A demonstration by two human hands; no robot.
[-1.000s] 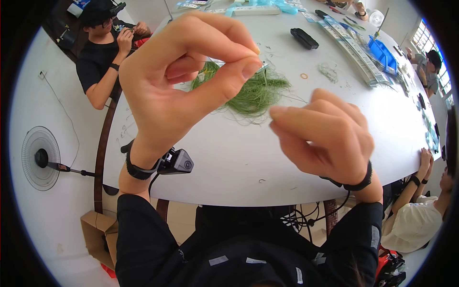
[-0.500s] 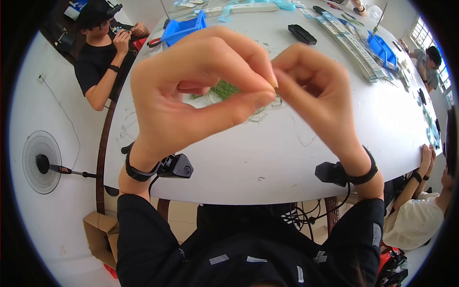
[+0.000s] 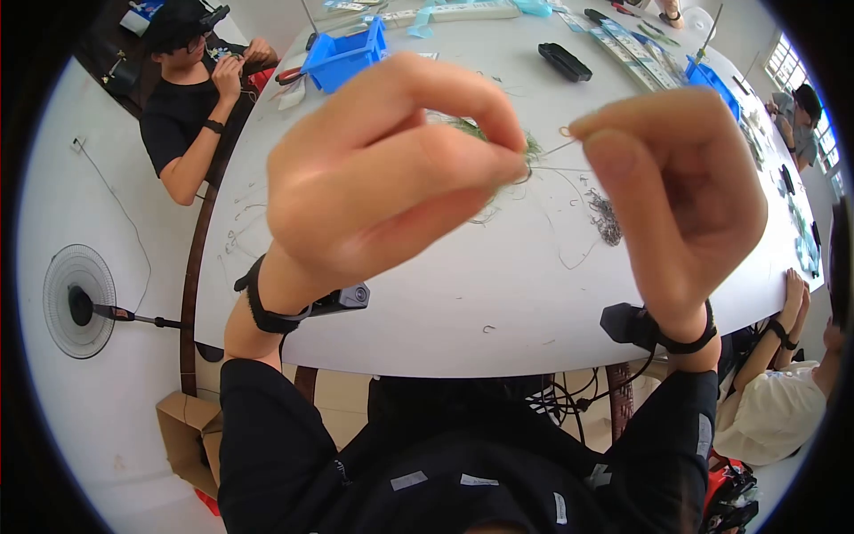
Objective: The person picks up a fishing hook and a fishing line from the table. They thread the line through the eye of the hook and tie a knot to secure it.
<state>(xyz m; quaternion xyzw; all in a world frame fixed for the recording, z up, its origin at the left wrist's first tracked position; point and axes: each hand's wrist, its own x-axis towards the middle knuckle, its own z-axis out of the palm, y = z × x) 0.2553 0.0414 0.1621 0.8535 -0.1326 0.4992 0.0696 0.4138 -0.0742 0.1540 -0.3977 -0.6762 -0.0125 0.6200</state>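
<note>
A white table [image 3: 463, 294] fills the middle of the frame. Over its upper centre is the left hand [image 3: 396, 182], its fingers curved and its fingertips closed in a pinch. At right of centre is the right hand [image 3: 689, 187], curled, with thumb and index finger drawn in on a thin line; the exact point of grip is hidden behind the thumb. A person in black [image 3: 178, 116] sits at the upper left, both hands raised together. A blue bin [image 3: 342, 60] stands on the table at the upper left, just beyond the left hand. A green bundle of strands [image 3: 470, 126], mostly hidden, lies behind the left hand's fingers. A black tray [image 3: 564, 62] lies at the upper right of centre. A heap of small dark hooks [image 3: 606, 218] lies right of centre, beside the right hand in the picture. The thin line [image 3: 560, 169] spans the gap between the two hands, nearly straight. Smallest, a dark hook-like piece [image 3: 527, 176] shows at the left fingertips, blurred.
</note>
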